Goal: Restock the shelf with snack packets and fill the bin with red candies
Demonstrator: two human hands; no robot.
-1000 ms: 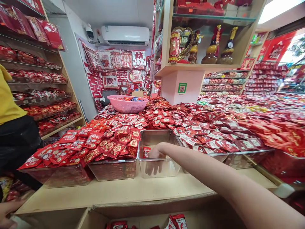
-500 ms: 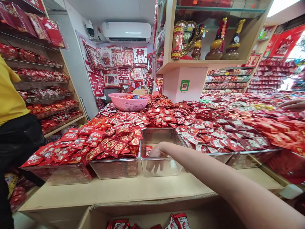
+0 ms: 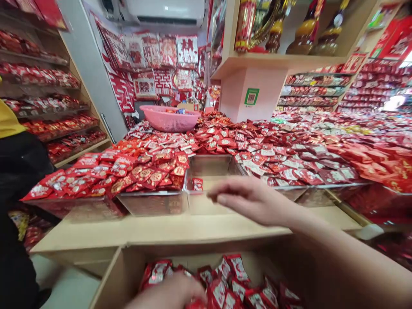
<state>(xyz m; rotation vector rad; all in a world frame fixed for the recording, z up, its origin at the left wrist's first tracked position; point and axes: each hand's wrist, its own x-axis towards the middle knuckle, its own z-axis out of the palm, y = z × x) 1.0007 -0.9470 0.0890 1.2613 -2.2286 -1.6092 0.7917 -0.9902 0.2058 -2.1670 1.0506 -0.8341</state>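
My right hand (image 3: 249,198) is raised just in front of a clear plastic bin (image 3: 209,156), fingers loosely curved, thumb apart, no packet visible in it. A single small red packet (image 3: 197,184) lies on the bottom of that bin. My left hand (image 3: 175,292) is low inside a cardboard box (image 3: 154,249), over and among red-and-white packets (image 3: 238,266). It is smeared by motion and its fingers are hidden, so I cannot tell whether it grips one.
Bins heaped with red packets (image 3: 151,171) flank the nearly bare one, on a wooden ledge (image 3: 144,227). Behind stands a pink basket (image 3: 169,120). A display cabinet (image 3: 289,62) overhangs at right. At far left is a person in dark trousers (image 3: 22,171).
My right hand has come up out of the clear bin and back toward me. My left hand has come into view in the box. The view has tilted downward, showing more packets.
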